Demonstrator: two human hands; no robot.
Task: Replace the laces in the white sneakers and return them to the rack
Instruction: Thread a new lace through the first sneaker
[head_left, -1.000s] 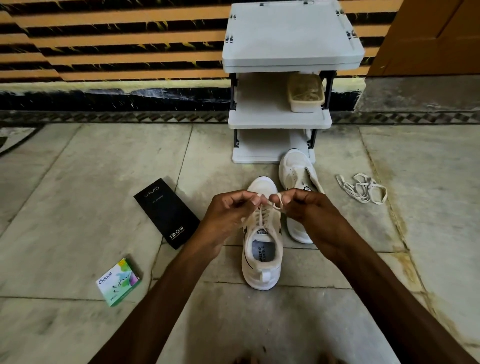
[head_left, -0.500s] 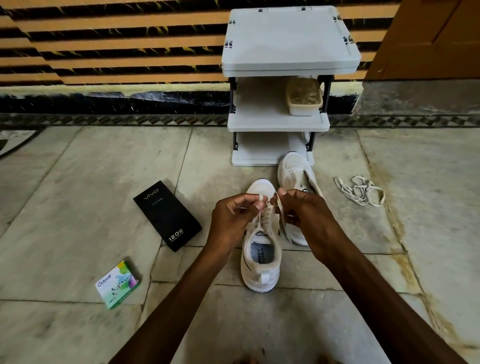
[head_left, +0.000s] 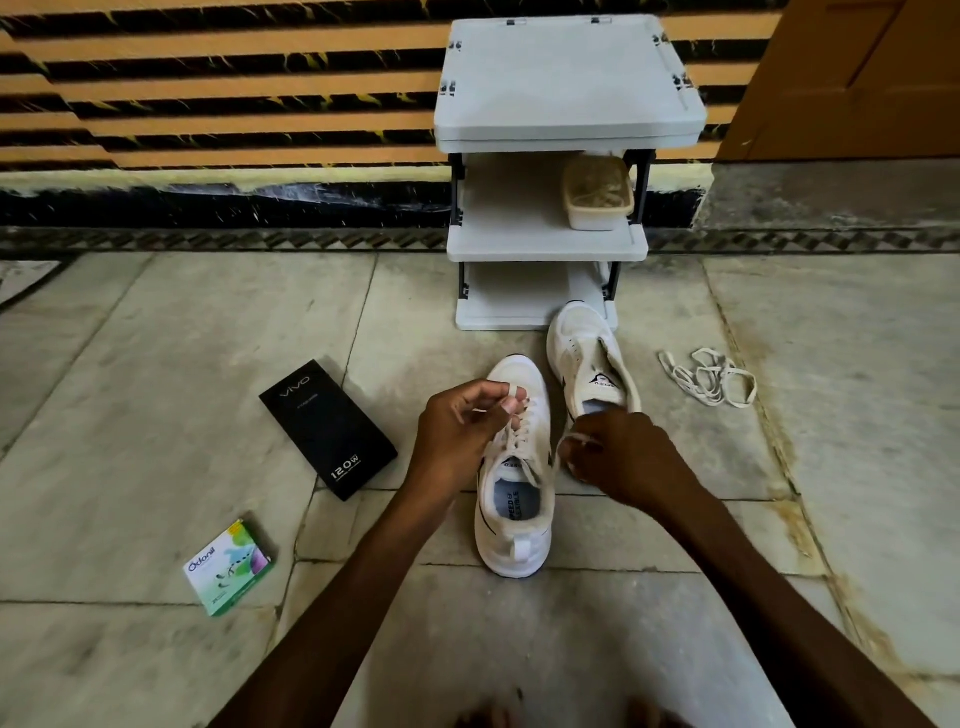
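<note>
Near sneaker (head_left: 514, 519): white, flat on the floor (head_left: 130, 415) right in front of the person, heel toward them, toe pointing at the rack (head_left: 545, 244).
Lace (head_left: 522, 441): pale, criss-crossed up the near sneaker's eyelets, with both ends drawn out to the sides.
Left hand (head_left: 462, 431): fingers curled, thumb and fingertips pinching one end of the lace over the left side of the shoe, near its toe.
Right hand (head_left: 628, 457): curled round the other strand just to the right of the shoe. A loop of lace shows at the fingers.
Far sneaker (head_left: 582, 348): on the floor just beyond and to the right of the first, angled, its toe up against the rack's lowest shelf and its tongue flopped open.
Loose laces (head_left: 709, 376): a tangled off-white heap on the floor, right of the far sneaker and apart from it.
Rack: grey, three levels, standing against the striped wall (head_left: 208, 93). On the middle shelf, at its right side, sits a cream tub (head_left: 597, 202) — what is in it I cannot make out.
Black box (head_left: 327, 428): flat on the floor, left of the hands.
Green carton (head_left: 228, 566): small, nearer the person, further left.
Door (head_left: 857, 78): brown wood, in the upper right corner.
</note>
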